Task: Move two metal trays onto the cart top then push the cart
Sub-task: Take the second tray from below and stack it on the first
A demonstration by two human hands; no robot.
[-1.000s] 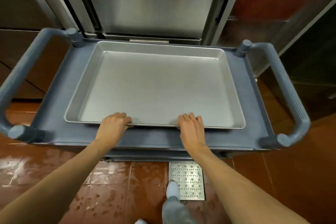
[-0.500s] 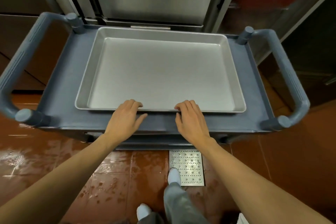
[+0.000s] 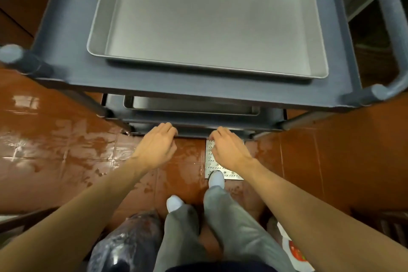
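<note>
Dim overhead light; glare on wet floor (image 3: 55,139); edges perhaps warped.

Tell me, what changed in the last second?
Both hands let go of the top tray's near rim and dropped toward the lower shelf: left hand and right hand now reach at its edge, below a second tray. The view tilted downward too. The top tray stayed on the cart.

Wet red-brown floor tiles (image 3: 66,150) seen lower left; perforated metal drain plate (image 3: 231,174) at ctr; plastic-wrapped bundle (image 3: 125,243) at btm.
</note>
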